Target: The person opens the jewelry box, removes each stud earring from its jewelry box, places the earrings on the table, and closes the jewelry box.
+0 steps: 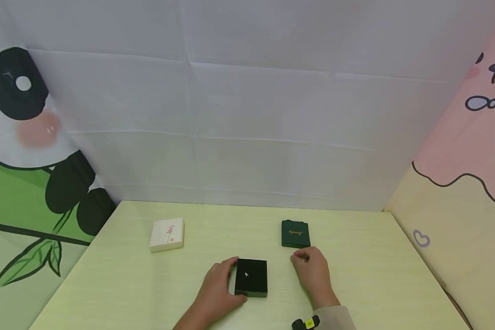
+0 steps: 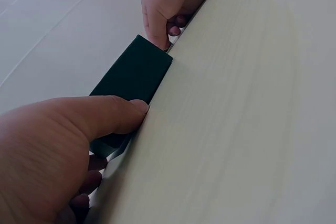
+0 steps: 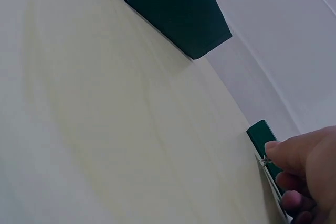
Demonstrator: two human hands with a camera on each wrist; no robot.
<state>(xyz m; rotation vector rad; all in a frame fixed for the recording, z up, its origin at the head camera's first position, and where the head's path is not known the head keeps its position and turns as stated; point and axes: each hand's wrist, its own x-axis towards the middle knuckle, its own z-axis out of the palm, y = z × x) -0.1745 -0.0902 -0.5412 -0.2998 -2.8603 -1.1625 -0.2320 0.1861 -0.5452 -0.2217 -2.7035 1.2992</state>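
Observation:
A small dark green box (image 1: 250, 278) with a black top stands on the table. A tiny silvery star-shaped piece (image 1: 246, 275) sits on that black top. My left hand (image 1: 217, 289) grips the box from the left, thumb at its near side and fingers at the far corner. The thumb lies along the green side (image 2: 131, 72) in the left wrist view. My right hand (image 1: 314, 275) pinches a small silvery piece of jewelry (image 3: 265, 160), its exact kind unclear, just in front of a flat green jewelry pouch (image 1: 295, 234) with gold lettering.
A white box (image 1: 167, 234) with a pink flower print lies at the back left of the pale wooden table (image 1: 119, 275). A white cloth (image 1: 247, 114) hangs behind the table's back edge. Printed cloths flank the left and right.

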